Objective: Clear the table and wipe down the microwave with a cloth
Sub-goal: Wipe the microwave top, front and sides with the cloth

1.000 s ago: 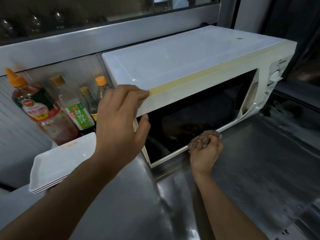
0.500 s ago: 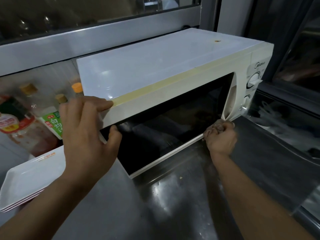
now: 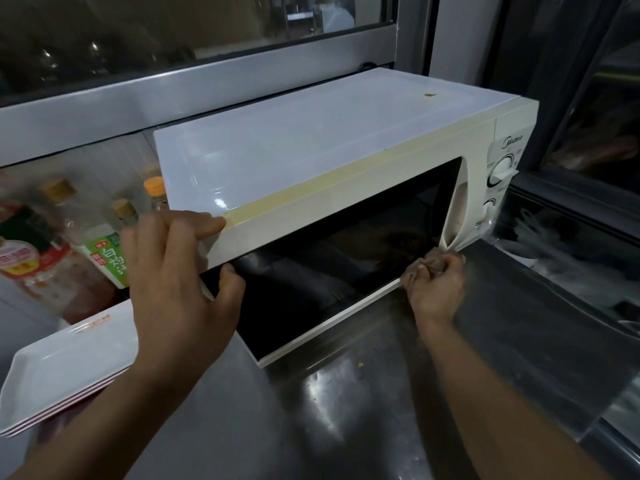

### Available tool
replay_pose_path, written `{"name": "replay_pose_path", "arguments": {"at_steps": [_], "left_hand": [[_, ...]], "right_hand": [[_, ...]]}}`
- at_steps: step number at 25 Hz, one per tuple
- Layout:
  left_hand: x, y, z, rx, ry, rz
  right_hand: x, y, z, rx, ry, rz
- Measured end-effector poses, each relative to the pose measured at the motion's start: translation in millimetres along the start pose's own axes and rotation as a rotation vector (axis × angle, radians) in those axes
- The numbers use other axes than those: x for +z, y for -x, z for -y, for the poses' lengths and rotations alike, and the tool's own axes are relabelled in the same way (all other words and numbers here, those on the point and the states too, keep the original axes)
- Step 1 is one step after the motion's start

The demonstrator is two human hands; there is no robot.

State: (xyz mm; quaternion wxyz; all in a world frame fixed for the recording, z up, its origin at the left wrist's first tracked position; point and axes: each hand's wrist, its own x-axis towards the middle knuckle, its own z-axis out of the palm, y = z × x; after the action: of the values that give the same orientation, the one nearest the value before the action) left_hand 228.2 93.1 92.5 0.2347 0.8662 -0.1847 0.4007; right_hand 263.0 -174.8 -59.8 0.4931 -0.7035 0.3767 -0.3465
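Note:
A white microwave [image 3: 311, 147] with a dark glass door stands on the steel table [image 3: 346, 410]. My left hand [image 3: 176, 271] grips its front top-left corner, fingers over the top edge and thumb on the door. My right hand [image 3: 434, 289] is closed around a crumpled brown cloth [image 3: 424, 263], pressed against the door's lower right corner beside the handle. A small brown speck [image 3: 429, 95] lies on the microwave's top near the back right.
Several sauce bottles [image 3: 104, 247] stand to the left of the microwave against the wall. A stack of white rectangular plates [image 3: 62, 372] lies at the table's left edge. A metal window frame [image 3: 173, 91] runs behind; dark glass panels are at the right.
My right hand has slid the cloth rightward along the door's bottom edge, from the middle to the lower right corner. My left hand has kept its hold on the top-left corner.

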Motion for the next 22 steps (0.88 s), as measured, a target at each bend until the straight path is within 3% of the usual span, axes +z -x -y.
{"name": "replay_pose_path", "arguments": {"at_steps": [5, 9, 11, 16, 22], "left_hand": [[0.9, -0.8, 4.3, 0.019, -0.005, 0.005], [-2.9, -1.0, 4.3, 0.012, -0.003, 0.031], [-3.0, -1.2, 4.5, 0.013, -0.003, 0.043], [-1.1, 0.1, 6.2, 0.038, 0.004, 0.021], [-7.3, -2.3, 9.6, 0.091, 0.004, 0.062]], "right_hand": [[13.3, 8.5, 0.9, 0.119, -0.385, 0.025], [15.4, 68.7, 16.1, 0.256, -0.665, 0.182], [18.0, 65.5, 12.8, 0.26, -0.76, 0.181], [10.6, 2.2, 9.3, 0.325, -0.778, 0.073], [10.3, 28.3, 16.7, 0.366, -0.715, 0.153]]}}
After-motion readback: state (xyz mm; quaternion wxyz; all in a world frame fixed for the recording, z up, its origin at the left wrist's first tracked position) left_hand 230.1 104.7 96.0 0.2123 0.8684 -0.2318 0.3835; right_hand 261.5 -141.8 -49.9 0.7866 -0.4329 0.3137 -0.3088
